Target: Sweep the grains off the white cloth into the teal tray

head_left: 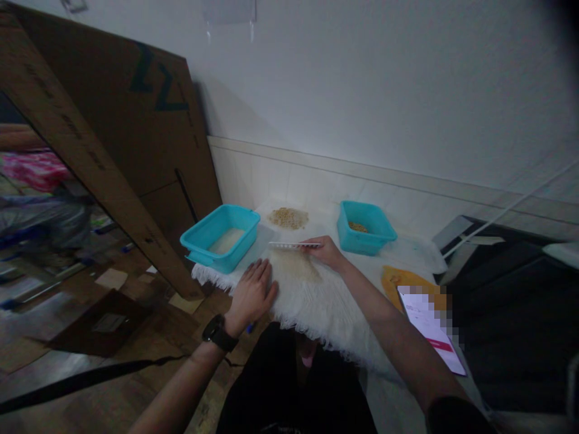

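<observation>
My right hand grips one end of a thin white strip with dark marks along its edge; its exact kind I cannot make out. The strip stands at the far side of a spread of pale, rice-like grains on a white fringed cloth. My left hand, a dark watch on its wrist, lies flat on the cloth left of the grains, fingers stretched out. Close to it is a turquoise tub with pale grains inside. Behind the strip lies a heap of tan grains or beans.
Another turquoise tub with tan grains stands at the back right. A phone lies over an orange-yellow item on the right. A large cardboard box stands at left, a white wall behind, and dark bulky objects at right.
</observation>
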### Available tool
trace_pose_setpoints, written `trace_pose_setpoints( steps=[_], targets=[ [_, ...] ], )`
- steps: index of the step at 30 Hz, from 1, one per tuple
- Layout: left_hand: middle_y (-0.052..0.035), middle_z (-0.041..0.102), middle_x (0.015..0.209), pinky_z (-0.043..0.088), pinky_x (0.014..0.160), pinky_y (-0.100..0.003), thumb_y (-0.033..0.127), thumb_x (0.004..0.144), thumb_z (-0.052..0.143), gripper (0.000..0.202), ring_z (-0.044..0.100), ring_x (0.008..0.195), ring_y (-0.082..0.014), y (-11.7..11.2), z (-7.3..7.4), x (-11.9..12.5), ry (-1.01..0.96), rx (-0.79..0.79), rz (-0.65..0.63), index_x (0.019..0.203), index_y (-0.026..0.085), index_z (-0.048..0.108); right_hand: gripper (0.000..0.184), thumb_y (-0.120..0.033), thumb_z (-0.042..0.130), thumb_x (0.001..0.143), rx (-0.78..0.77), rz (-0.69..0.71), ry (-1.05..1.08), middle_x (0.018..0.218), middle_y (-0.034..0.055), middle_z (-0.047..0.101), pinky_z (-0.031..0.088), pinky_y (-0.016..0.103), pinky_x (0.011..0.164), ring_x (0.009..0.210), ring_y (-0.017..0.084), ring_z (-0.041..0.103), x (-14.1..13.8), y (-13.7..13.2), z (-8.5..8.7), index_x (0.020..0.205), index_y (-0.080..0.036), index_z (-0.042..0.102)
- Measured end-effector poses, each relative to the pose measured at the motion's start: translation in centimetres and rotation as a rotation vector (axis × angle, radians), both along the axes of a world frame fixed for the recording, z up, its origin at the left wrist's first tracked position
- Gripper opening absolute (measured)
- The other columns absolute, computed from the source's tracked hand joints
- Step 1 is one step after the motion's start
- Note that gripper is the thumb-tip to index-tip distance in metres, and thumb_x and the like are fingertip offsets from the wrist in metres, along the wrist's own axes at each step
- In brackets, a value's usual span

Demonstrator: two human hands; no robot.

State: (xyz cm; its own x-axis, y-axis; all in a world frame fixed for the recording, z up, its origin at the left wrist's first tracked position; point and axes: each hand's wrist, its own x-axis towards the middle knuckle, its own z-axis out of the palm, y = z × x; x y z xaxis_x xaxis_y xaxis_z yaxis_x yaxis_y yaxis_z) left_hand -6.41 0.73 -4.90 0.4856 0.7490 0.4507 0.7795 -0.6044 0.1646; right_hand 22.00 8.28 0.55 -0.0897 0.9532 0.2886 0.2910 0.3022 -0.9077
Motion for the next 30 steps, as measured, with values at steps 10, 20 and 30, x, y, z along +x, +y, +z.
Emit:
trace_pose_setpoints(
  steps=[10, 20, 30],
  targets=[
    [-0.0259, 0.066, 0.165, 0.05, 0.13, -0.061, 0.031, 0.113, 0.047, 0.056, 0.061, 0.156, -0.0399, -0.4, 0.9, 0.0, 0.005, -0.009, -0.018, 0.159, 0.004, 0.062, 0.055, -0.077, 0.095, 0.057, 0.028, -0.115, 0.07, 0.09, 0.0031, 0.089, 0.068, 0.051, 0.092, 0.088, 0.035, 0.086, 0.2, 2.6, 1.3, 0.081, -0.028, 0.09],
    [-0.0276, 0.07, 0.159, 0.052, 0.127, -0.068, 0.028, 0.112, 0.05, 0.051, 0.064, 0.152, -0.0431, -1.4, 0.2, -2.3, -0.053, 0.091, 0.036, 0.154, 0.004, 0.068, 0.035, -0.061, 0.097, 0.06, 0.01, -0.102, 0.067, 0.082, 0.0047, 0.088, 0.068, 0.045, 0.082, 0.082, 0.033, 0.085, -1.4, -0.5, 0.0, 0.075, -0.03, 0.089],
    [-0.0206, 0.075, 0.154, 0.056, 0.126, -0.057, 0.016, 0.106, 0.059, 0.055, 0.066, 0.151, -0.0366, -7.0, -0.4, -1.6, -0.151, 0.201, -0.11, 0.16, 0.01, 0.063, 0.044, -0.062, 0.091, 0.074, 0.003, -0.347, 0.061, 0.065, 0.0037, 0.078, 0.045, 0.028, 0.053, 0.058, 0.02, 0.064, -3.3, -6.8, 2.8, 0.077, -0.018, 0.086]
  ],
)
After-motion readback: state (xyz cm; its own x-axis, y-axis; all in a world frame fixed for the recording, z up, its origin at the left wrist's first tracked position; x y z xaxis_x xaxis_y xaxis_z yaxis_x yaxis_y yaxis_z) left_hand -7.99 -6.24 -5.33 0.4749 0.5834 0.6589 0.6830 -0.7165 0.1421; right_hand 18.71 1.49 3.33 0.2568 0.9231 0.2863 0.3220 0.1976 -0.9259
